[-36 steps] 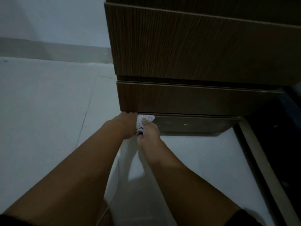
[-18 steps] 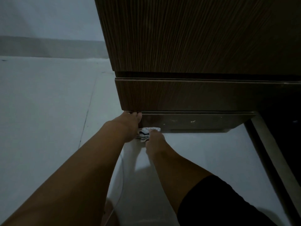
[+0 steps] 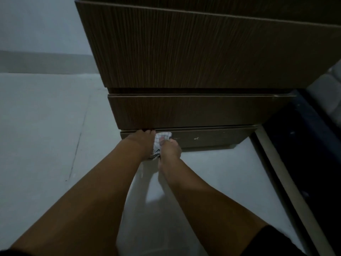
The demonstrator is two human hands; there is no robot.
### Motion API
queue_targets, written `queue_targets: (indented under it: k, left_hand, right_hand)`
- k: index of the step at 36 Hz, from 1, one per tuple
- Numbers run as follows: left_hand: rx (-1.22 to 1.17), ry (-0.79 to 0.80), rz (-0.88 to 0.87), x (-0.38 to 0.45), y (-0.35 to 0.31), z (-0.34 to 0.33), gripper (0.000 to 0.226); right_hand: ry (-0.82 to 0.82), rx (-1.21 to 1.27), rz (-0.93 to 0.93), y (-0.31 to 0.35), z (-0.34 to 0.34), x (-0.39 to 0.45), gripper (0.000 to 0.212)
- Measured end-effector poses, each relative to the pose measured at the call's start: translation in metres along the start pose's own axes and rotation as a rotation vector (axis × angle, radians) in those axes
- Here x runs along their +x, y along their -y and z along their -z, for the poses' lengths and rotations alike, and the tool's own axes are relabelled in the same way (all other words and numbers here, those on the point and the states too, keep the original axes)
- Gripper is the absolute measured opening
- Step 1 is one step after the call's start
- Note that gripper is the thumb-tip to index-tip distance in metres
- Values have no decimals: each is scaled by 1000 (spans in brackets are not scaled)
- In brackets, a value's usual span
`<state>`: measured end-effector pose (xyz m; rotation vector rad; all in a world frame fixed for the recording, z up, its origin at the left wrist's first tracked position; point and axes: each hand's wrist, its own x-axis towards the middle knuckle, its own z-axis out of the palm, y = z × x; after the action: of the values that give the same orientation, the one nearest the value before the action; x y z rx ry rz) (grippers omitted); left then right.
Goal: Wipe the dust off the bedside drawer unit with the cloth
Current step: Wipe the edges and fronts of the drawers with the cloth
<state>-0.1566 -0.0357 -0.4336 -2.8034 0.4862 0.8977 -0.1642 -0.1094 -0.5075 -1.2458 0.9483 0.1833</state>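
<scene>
Nestling between hands (image 3: 156,145): cloth (image 3: 160,140)

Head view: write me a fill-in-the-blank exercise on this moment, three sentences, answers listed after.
1. The checked cloth is held by the ____ hand.
2. The cloth is pressed against the ____ panel of the drawer unit, just above the floor.
3. The left hand has its fingertips at the panel's ____ edge.

Missing words: right; lowest; top

The right hand is the one that grips the cloth.
</scene>
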Motion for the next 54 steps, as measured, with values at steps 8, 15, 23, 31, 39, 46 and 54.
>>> queue_targets:
  k: [8,15,23,31,39,46,54]
  left_hand:
    - [-20,2,-8,5,3,-5,71]
    - [-45,8,-18,8,4,-7,73]
    - [-59,37,-4,7,6,-8,74]
    - [20,5,-13,3,-11,10,64]
    - [18,13,-50,12,-35,10,69]
    - [-19,-13,-28,20,-35,6,63]
    - [-6,-9,-25,23,-37,4,66]
  right_hand:
    - [88,-100,-38,-5,6,16,34]
    - [67,-386,-133,-16,9,37,41]
    - [17,-731,-178,-17,28,36,53]
    - [-117,-80,-33,-16,40,13,28]
    - [-138,3,4,13,36,21,33]
    - [-128,-320,-109,6,40,51,42]
    - [61,-1147,-138,11,54,58,68]
